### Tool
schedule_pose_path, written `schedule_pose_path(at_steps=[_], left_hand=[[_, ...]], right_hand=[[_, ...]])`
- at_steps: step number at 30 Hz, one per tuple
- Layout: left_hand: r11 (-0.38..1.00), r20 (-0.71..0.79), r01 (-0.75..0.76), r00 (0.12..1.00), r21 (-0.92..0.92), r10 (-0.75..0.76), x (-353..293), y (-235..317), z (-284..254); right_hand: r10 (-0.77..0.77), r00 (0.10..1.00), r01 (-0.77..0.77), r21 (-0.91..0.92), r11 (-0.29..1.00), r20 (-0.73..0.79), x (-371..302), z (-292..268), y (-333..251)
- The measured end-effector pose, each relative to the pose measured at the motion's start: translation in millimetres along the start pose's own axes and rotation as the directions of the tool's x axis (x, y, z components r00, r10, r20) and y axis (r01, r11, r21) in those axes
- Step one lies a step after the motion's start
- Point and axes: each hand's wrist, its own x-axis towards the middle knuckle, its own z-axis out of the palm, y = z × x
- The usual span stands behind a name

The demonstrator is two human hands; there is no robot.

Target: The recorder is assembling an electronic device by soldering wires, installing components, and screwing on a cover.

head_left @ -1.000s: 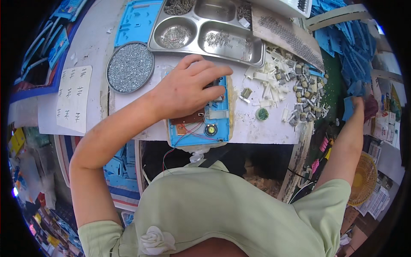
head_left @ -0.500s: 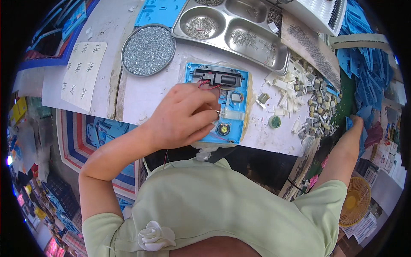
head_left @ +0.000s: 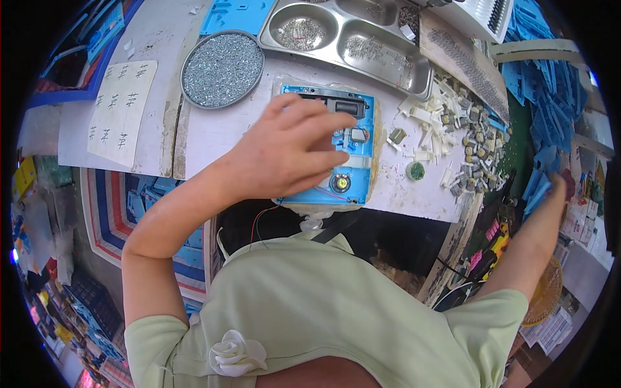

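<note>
My left hand (head_left: 278, 147) hovers over a blue plastic casing (head_left: 362, 178), its fingers apart and nothing visible between them. The casing lies open on the table, with a black module (head_left: 350, 107), a small round yellow-centred part (head_left: 340, 183) and thin wires inside. My hand hides the casing's left side. Far to the right, my right hand (head_left: 555, 189) reaches down beside blue plastic pieces (head_left: 534, 189). Its fingers are blurred and partly hidden, so whether it grips one of them cannot be made out.
A round dish (head_left: 223, 70) of small metal screws stands behind my left hand. Beside it is a steel compartment tray (head_left: 381, 81) with small metal parts. White plastic parts and small motors (head_left: 479, 155) lie heaped at right. A striped bag (head_left: 110, 213) sits below the table's left edge.
My left hand has lifted slightly off the casing and its fingers have spread from a closer pinch. My right hand has moved a little farther right, near the blue pieces.
</note>
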Motion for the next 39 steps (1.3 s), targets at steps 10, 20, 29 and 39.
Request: schedule_pose_path(at_steps=[10, 20, 29, 39], left_hand=[[0.646, 0.102, 0.390, 0.894, -0.656, -0.436, 9, 19, -9], [-0.030, 0.363, 0.496, 0.592, -0.868, -0.720, 16, -7, -40], [0.801, -0.077, 0.563, 0.807, -0.202, -0.586, -17, 26, 8], [0.735, -0.065, 0.635, 0.745, -0.237, -0.664, -32, 34, 7]], right_hand=[[-0.748, 0.654, 0.688, 0.502, 0.524, -0.116, -474, 64, -146], [-0.816, 0.509, 0.250, 0.859, 0.446, 0.275, -631, 272, -196], [-0.869, 0.467, 0.699, 0.532, 0.477, 0.165, -661, 293, -118], [-0.912, 0.330, 0.731, 0.546, 0.410, 0.243, -657, 300, -127]])
